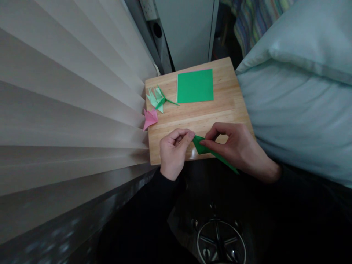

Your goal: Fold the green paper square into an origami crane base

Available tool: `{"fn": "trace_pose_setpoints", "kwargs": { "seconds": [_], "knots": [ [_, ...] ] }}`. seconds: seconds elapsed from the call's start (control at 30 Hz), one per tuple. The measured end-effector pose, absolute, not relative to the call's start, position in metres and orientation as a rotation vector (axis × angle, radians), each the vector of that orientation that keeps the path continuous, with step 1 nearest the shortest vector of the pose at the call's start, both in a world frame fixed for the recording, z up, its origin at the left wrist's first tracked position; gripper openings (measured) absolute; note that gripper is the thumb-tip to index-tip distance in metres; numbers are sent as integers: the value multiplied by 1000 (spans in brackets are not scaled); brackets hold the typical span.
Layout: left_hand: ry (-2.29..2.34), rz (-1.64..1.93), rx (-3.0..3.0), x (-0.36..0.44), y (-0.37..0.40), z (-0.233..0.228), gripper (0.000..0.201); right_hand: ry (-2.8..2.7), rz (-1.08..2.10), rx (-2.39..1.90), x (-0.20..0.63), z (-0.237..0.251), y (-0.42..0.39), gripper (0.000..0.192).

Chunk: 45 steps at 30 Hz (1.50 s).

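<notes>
Soft, dim light is falling on the wooden board [220, 110], leaving its grain and the green paper [195, 86] sharp. Below the board everything is sinking into near-black shadow, and the round metal shape [221, 242] there is possibly a chair base. Left of the board, the curtain [68, 110] is bowing and blurring toward the edge.
</notes>
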<state>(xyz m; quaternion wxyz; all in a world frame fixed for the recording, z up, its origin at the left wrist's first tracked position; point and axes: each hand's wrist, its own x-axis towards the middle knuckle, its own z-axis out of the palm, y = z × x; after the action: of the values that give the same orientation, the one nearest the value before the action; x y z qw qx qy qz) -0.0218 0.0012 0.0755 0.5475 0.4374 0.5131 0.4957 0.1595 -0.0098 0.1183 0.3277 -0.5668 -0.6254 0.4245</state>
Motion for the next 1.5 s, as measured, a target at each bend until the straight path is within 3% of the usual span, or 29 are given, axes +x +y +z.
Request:
{"fn": "trace_pose_setpoints", "kwargs": {
  "seconds": [0.23,0.47,0.97,1.3,1.5],
  "knots": [
    [1124,1128,861,-21,1,85,25,-1552,1191,-1442,159,116,-9,28],
    [1003,1135,760,-20,0,95,27,-1470,1317,-1315,158,112,-9,22],
    [1103,1152,1245,-36,0,81,11,-1534,1287,-1318,158,114,-11,9],
    [1253,1094,1873,-24,-14,117,12,-1773,870,-1258,157,130,-18,7],
    [1341,1190,1951,-19,-26,138,16,-1956,620,-1271,153,142,-25,10]
  ]
}}
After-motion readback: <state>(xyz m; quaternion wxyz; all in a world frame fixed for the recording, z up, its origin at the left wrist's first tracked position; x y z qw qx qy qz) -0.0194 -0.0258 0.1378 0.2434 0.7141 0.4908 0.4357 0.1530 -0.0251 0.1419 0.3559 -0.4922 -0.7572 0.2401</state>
